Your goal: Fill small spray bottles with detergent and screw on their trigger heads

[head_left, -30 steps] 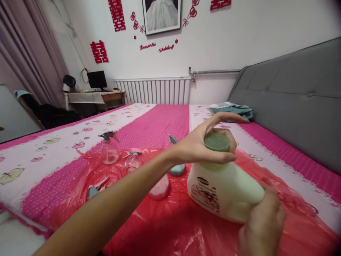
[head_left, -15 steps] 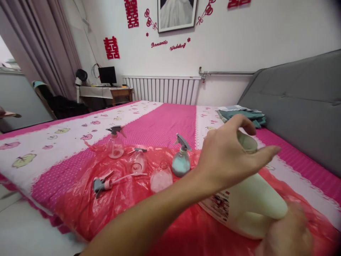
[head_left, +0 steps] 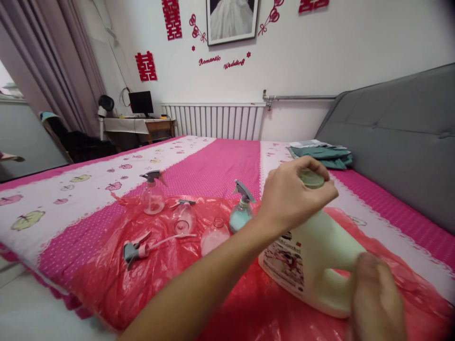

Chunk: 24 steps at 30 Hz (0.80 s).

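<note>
My left hand [head_left: 296,194] reaches across from the lower left, with thumb and fingers closed around the green cap [head_left: 312,179] at the top of a pale green detergent jug [head_left: 316,260]. At the jug's handle side, my right hand [head_left: 378,296] is closed on the handle, partly blurred. The jug tilts slightly on the red plastic sheet, its printed label facing left. Beyond my left forearm stands a spray bottle [head_left: 241,217] of bluish liquid. Beside it is an open clear bottle [head_left: 214,237] without a sprayer, partly hidden by the forearm.
Two more clear spray bottles, one upright [head_left: 152,196] and one farther right [head_left: 183,220], are on the red plastic sheet [head_left: 103,270]. A loose spray head [head_left: 135,251] with its tube lies in front. Folded green cloth [head_left: 322,155] rests near the grey headboard [head_left: 394,104].
My left fingers, spread around the cap before, are now closed on it. The cap and jug top have shifted left and slightly up. My right hand has moved up along the handle.
</note>
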Tool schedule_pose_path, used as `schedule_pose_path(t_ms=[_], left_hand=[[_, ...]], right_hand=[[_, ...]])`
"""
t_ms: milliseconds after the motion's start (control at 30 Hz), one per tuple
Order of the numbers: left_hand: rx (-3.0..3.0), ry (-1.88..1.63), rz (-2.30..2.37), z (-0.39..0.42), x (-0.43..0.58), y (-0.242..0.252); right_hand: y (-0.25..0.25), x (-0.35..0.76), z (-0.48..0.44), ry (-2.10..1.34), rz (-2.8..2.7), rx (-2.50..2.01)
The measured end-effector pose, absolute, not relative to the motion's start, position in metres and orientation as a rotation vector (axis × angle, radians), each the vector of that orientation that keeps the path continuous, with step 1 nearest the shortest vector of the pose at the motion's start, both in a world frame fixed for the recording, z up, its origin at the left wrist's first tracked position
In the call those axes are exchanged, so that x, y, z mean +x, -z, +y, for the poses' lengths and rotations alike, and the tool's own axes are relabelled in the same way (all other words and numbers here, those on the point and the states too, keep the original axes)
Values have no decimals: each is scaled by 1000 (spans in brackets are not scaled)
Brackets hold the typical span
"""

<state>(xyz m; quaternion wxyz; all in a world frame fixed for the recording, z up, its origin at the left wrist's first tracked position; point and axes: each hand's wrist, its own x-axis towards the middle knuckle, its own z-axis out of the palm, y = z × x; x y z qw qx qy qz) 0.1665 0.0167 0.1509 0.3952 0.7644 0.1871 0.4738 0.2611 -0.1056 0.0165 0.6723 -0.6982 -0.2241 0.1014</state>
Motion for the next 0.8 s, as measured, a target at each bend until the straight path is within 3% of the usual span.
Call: schedule_pose_path(t_ms=[100, 400, 800], left_hand=[[1927, -1215, 543, 15, 171, -148], [1869, -903, 163, 34, 165, -151], [1769, -678, 15, 55, 165, -156]], right_hand=[[-14, 268, -106, -219, -567, -1612], [4, 286, -110, -190, -613, -1636], [-17, 264, -105, -310, -577, -1457]])
